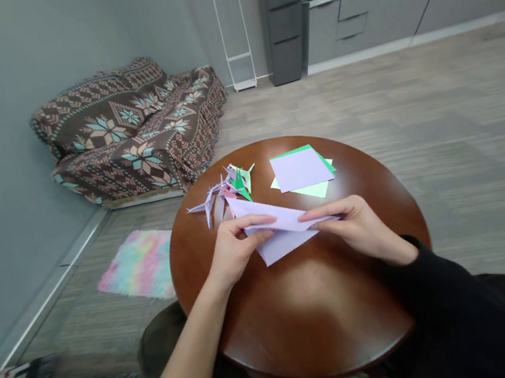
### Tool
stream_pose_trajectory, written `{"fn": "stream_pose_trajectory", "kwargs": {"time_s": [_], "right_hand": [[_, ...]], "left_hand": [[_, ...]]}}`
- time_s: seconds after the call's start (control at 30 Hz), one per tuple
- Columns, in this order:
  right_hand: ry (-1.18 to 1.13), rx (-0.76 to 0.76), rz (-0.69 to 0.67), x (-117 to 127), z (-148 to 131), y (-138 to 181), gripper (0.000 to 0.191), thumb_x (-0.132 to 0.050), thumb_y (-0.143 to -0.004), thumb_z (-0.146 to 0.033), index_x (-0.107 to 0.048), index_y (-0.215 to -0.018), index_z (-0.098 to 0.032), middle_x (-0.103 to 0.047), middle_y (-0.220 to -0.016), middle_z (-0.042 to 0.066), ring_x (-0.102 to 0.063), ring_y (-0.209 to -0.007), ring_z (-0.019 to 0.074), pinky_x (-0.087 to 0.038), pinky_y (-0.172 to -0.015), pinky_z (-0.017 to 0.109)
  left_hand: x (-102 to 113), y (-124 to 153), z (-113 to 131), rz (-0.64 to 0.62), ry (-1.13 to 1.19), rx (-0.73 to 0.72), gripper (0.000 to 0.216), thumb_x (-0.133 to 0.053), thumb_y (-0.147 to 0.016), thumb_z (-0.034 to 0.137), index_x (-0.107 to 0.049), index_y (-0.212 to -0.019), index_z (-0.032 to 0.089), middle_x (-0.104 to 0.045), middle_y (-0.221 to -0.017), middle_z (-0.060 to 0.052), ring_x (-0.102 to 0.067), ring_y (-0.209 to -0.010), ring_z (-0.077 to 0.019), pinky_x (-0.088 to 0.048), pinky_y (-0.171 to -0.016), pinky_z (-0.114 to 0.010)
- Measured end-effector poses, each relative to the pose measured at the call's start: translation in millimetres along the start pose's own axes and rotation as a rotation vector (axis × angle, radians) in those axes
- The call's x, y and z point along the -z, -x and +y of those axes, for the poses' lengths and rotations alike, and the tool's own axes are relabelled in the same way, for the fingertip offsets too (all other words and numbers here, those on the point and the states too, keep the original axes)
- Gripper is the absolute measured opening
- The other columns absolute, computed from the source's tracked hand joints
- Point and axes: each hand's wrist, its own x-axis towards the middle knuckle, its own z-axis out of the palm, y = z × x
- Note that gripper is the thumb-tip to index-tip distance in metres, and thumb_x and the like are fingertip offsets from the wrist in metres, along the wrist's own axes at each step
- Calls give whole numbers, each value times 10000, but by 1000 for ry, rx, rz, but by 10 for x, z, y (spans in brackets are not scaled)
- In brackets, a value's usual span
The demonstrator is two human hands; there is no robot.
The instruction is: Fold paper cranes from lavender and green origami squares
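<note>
A lilac sheet of paper [286,245], partly folded over, is held between both hands above the round table. My left hand [240,243] pinches its left part between thumb and fingers. On the right side, my right hand [353,220] grips the paper the same way, fingers on top and thumb beneath. Just beyond the left hand lie several folded paper cranes [219,195] in lilac, green and pink. Farther back to the right rests a stack of square paper sheets [302,168], lilac on top with green and pale green edges showing.
The brown round table [315,321] stands right in front of me. A sofa with a patterned cover [134,125] is at the back left, with a fluffy pastel rug [139,265] on the floor nearer. Kitchen cabinets [373,14] and a grey fridge [284,14] line the far wall.
</note>
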Motion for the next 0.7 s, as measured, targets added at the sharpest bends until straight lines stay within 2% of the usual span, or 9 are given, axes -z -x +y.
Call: {"fn": "stream_pose_trajectory", "kwargs": {"time_s": [0.17,0.3,0.4,0.5,0.57,0.7], "right_hand": [[4,-25,76,-41,-51,-3,170,-870,-741,-305,-853,-906,-265,-833,-940,39,-784,-894,257,-623,-828,341],[9,-103,200,-194,-145,-2,225,-917,-664,-373,-845,-828,-238,-827,-853,50,-755,-736,230,-600,-674,314],[13,-124,280,-314,-185,-37,201,-909,-674,-381,-812,-738,-218,-812,-807,45,-713,-684,191,-554,-629,280],[8,-136,282,-394,-202,-89,209,-900,-692,-370,-773,-688,-204,-798,-797,40,-691,-690,171,-534,-633,261],[2,-137,260,-434,-215,-115,205,-896,-701,-360,-766,-682,-202,-796,-809,40,-688,-703,166,-532,-642,254],[-37,-151,253,-502,-251,-134,181,-926,-658,-317,-779,-668,-211,-802,-822,38,-701,-714,163,-536,-643,238]], "left_hand": [[39,-65,-94,139,71,81,327,-830,-743,452,-766,-665,140,-665,-634,-27,-539,-559,-134,-421,-559,-258],[74,-8,-57,253,64,32,287,-844,-729,411,-738,-705,145,-648,-661,-8,-534,-581,-126,-415,-555,-235],[95,48,-1,271,104,-43,236,-851,-724,338,-724,-822,164,-694,-793,-10,-597,-700,-137,-476,-653,-224],[95,101,58,217,88,-41,196,-830,-750,306,-729,-847,168,-693,-795,-10,-602,-723,-134,-480,-669,-218],[88,133,92,176,-16,14,215,-863,-710,301,-758,-838,165,-711,-796,-18,-602,-697,-136,-466,-623,-214],[92,181,105,318,-74,41,271,-853,-725,374,-725,-649,148,-637,-621,-3,-532,-574,-116,-426,-540,-221]]}}
